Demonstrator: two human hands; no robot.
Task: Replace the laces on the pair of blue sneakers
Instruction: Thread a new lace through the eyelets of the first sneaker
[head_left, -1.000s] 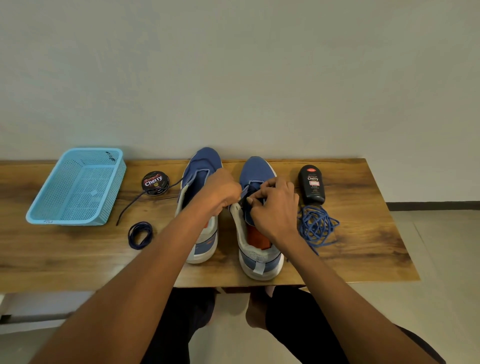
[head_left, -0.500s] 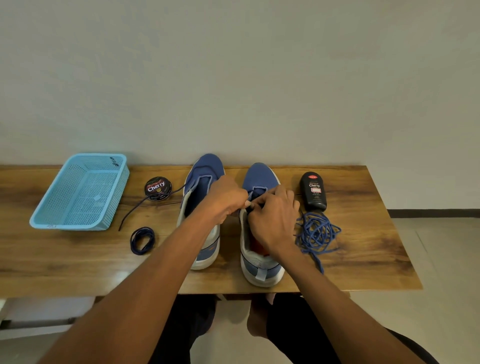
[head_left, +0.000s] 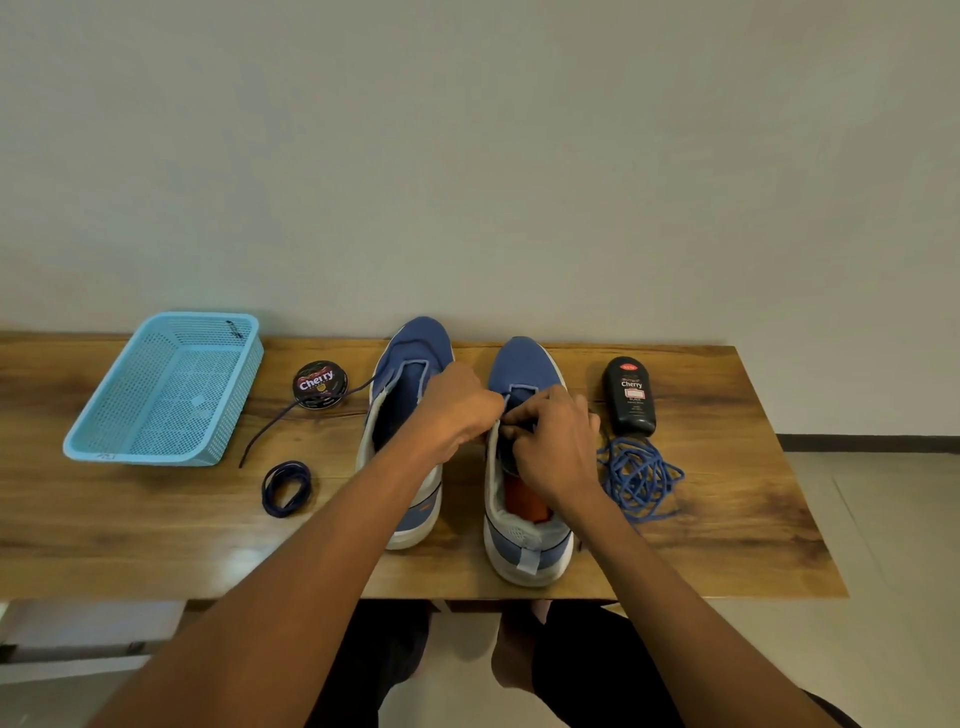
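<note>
Head view: relacing status, right shoe in progress

Both hands meet at 12 o'clock over the right sneaker (head_left: 524, 499). The left hand (head_left: 457, 410) and right hand (head_left: 553, 447) each close their grip on a dark lace end at the front eyelets. The left sneaker (head_left: 405, 374) appears unlaced. Removed blue laces (head_left: 641, 478) lie at 3 o'clock; a coiled dark lace (head_left: 287, 488) waits at 9 o'clock.

Bare forearms (head_left: 291, 587), no sleeves, dark trousers (head_left: 597, 670), bare feet (head_left: 511, 660)
</note>
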